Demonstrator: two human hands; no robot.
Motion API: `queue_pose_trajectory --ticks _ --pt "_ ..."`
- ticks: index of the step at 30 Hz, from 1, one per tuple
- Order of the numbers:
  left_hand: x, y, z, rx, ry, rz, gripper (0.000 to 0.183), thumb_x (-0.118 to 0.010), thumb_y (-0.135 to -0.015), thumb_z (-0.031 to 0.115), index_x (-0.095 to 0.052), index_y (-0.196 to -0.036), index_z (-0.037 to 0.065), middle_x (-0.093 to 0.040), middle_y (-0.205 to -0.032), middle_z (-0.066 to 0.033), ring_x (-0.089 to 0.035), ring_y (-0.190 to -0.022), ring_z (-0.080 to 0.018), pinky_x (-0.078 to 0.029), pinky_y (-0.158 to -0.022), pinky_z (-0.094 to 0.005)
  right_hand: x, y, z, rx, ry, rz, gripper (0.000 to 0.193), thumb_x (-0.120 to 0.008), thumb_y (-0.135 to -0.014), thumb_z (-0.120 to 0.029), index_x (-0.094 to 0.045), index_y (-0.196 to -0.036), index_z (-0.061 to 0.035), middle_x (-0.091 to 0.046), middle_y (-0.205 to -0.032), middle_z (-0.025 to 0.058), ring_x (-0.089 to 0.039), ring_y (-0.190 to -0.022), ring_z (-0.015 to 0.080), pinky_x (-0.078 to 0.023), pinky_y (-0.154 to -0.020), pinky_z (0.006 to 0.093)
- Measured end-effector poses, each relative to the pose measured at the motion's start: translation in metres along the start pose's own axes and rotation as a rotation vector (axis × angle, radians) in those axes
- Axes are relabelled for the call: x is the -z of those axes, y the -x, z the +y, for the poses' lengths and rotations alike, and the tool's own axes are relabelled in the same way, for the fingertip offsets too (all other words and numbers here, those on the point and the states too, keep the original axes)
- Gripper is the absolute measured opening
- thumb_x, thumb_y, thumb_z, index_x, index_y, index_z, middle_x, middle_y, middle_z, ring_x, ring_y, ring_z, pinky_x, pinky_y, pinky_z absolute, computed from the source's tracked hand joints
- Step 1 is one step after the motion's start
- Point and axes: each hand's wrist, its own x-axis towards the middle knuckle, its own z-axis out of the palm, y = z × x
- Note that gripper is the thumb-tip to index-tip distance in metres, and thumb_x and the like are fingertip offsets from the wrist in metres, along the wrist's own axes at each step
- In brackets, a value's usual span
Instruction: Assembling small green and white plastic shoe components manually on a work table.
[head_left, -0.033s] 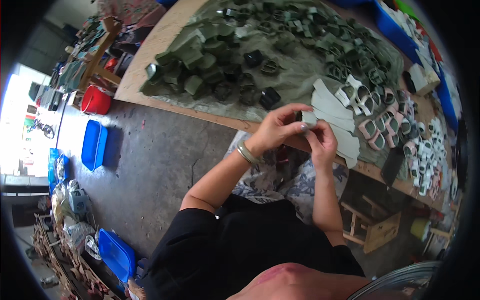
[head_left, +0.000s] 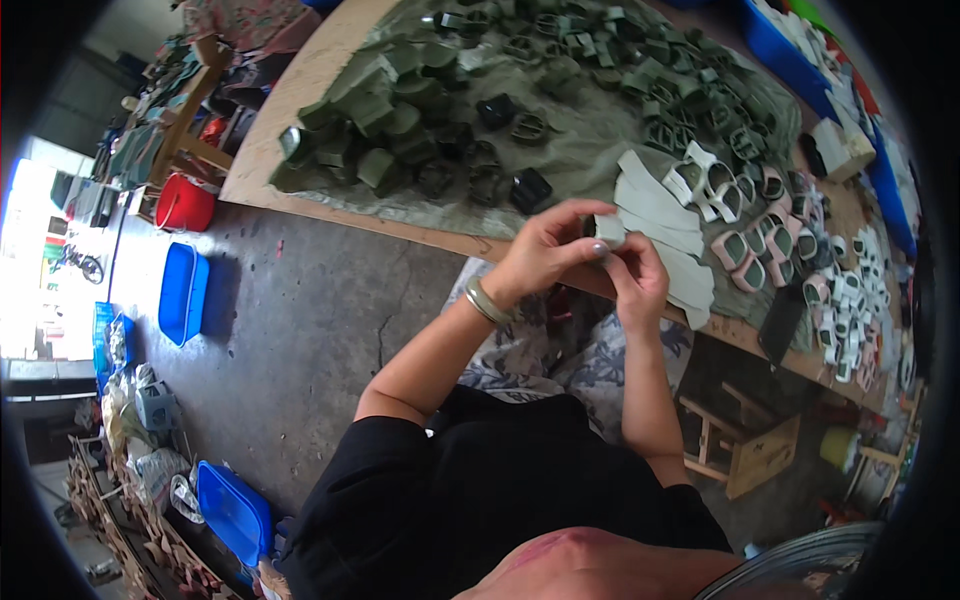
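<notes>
Between my fingers, just off the table's near edge, is a small pale band-like piece [head_left: 608, 231] with a dark inside. My left hand [head_left: 545, 252] has it pinched, with the thumb below and the index finger stretched over its top. From the other side, the bent fingers of my right hand [head_left: 640, 275] close in on its lower right part. Exactly how they touch it is partly hidden. Beside the hands, flat pale strips with wavy edges [head_left: 655, 215] lie overlapped on the table.
Dark green curved pieces [head_left: 385, 115] cover the cloth on the table [head_left: 330, 212]. White ring-shaped pieces [head_left: 712, 180], pink ones [head_left: 765, 245] and a dark flat phone-like object [head_left: 782, 322] lie at right. A wooden stool [head_left: 755, 455] stands below; blue tubs [head_left: 183, 293] sit on the floor.
The view has shifted slightly. The small band-like piece looks turned a little between the fingers, and both hands stay on it.
</notes>
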Motion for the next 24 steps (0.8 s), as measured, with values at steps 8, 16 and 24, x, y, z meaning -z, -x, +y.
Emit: queue_pose_trajectory --ticks 8,16,24 --pt "-0.003 -0.002 -0.012 -0.045 0.022 0.014 0.043 -0.069 -0.084 -0.002 -0.053 -0.124 0.003 -0.059 -0.123 -0.0076 -0.057 -0.111 -0.0149 -0.045 -0.099 -0.0317 0.004 -0.001 0.002 0.087 0.142 0.015 0.011 -0.065 -0.085 0.003 -0.059 -0.091 -0.0025 -0.056 -0.084 0.0004 -0.051 -0.076 0.0077 -0.041 -0.068 0.0208" --pt "-0.012 -0.010 -0.001 -0.094 0.024 0.058 0.051 -0.071 -0.081 -0.001 -0.046 -0.124 0.006 -0.056 -0.129 -0.0114 -0.056 -0.112 -0.0161 -0.046 -0.097 -0.0302 0.004 -0.001 0.003 0.152 0.093 0.054 0.014 -0.062 -0.084 0.006 -0.058 -0.095 -0.0013 -0.058 -0.092 0.0049 -0.056 -0.081 0.0118 -0.045 -0.071 0.0238" --pt "-0.004 -0.001 -0.011 -0.105 -0.017 0.112 0.049 -0.072 -0.079 -0.005 -0.047 -0.120 0.005 -0.060 -0.115 -0.0086 -0.059 -0.103 -0.0162 -0.050 -0.090 -0.0300 0.002 0.003 -0.001 0.166 0.131 0.118 0.027 -0.064 -0.076 0.010 -0.058 -0.100 -0.0023 -0.056 -0.100 0.0072 -0.056 -0.086 0.0163 -0.047 -0.073 0.0265"
